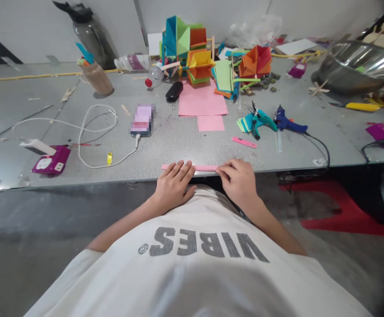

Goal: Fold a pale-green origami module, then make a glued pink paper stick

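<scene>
A narrow pink paper strip [205, 168] lies along the table's front edge. Across its left part my left hand [174, 184] rests flat, fingers stretched out and pressing it down. My right hand [240, 181] pinches the strip's right end between thumb and fingers. Beyond the hands, a pink cutter [244, 142] lies on the table. Pink paper sheets [202, 103] are farther back, with a smaller pink piece [210, 123] at their front. The part of the strip under my left fingers is hidden.
Folded coloured-paper shapes [198, 61] stand at the back. To the right are teal pliers [262, 123], a blue glue gun [290, 121] with its cord, and a metal bowl [350, 75]. A phone [143, 119] with a white cable and a purple power adapter [51, 160] are left.
</scene>
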### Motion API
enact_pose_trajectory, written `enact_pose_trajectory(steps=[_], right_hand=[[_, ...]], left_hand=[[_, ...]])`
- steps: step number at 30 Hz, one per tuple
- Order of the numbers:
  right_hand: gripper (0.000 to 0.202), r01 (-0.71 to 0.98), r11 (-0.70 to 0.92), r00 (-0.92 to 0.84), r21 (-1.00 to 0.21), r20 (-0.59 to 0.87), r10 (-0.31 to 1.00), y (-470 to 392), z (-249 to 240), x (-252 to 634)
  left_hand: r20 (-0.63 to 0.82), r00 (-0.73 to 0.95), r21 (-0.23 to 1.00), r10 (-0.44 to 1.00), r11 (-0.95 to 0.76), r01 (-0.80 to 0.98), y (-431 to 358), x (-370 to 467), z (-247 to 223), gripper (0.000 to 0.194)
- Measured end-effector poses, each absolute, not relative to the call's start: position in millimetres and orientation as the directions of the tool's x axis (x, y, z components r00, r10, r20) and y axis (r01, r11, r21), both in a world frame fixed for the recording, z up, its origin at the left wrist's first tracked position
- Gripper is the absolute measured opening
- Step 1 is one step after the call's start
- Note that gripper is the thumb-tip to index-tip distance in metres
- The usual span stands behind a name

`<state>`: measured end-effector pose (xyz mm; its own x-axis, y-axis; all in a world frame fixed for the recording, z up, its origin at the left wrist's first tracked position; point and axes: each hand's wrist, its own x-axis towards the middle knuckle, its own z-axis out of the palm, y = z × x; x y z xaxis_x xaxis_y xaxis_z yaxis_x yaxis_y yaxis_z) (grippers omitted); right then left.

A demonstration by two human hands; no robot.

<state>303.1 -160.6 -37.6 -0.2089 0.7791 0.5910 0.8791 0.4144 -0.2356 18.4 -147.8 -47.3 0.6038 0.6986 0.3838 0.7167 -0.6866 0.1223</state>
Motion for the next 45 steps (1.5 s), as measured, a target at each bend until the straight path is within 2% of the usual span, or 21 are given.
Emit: enact_pose_trajectory(steps=[4, 8, 16, 22, 29, 33, 38, 41, 45], right_hand=[[0.022, 0.87, 0.463, -0.292, -0.169, 0.58, 0.761, -165, -40, 272], [0.027, 0.851, 0.486, -0.302, -0.199, 0.572, 0.763, -169, -47, 257], [0.036, 0.832, 0.524, -0.316, -0.183, 0.619, 0.719, -171, -67, 277], [0.049, 0.875, 0.467, -0.285, -0.124, 0.649, 0.706, -182, -81, 302], [0.039, 0.922, 0.325, -0.15, -0.212, 0.577, 0.803, -184, -88, 336], [0.036, 0.925, 0.33, -0.154, -0.189, 0.606, 0.78, -185, -87, 333], [0.031, 0.935, 0.326, -0.154, -0.142, 0.665, 0.731, -183, -84, 332], [0.024, 0.956, 0.279, -0.116, -0.096, 0.745, 0.657, -180, -84, 340], [0.019, 0.952, 0.283, -0.077, -0.121, 0.795, 0.602, -179, -87, 354]], left_hand=[[0.351, 0.615, 0.092, 0.706, -0.68, 0.728, -150, 22, -47, 0.066], [0.317, 0.609, 0.099, 0.727, -0.664, 0.741, -152, 26, -50, 0.069], [0.28, 0.566, 0.146, 0.775, -0.617, 0.773, -155, 31, -51, 0.064], [0.263, 0.554, 0.175, 0.79, -0.604, 0.777, -155, 32, -51, 0.066], [0.276, 0.561, 0.147, 0.78, -0.611, 0.778, -157, 31, -48, 0.064], [0.271, 0.601, 0.116, 0.752, -0.645, 0.755, -154, 42, -42, 0.063], [0.332, 0.695, 0.132, 0.638, -0.761, 0.635, -144, 71, -40, 0.056], [0.378, 0.692, 0.109, 0.615, -0.771, 0.627, -141, 82, -35, 0.05], [0.391, 0.677, 0.114, 0.624, -0.763, 0.637, -137, 89, -28, 0.037]])
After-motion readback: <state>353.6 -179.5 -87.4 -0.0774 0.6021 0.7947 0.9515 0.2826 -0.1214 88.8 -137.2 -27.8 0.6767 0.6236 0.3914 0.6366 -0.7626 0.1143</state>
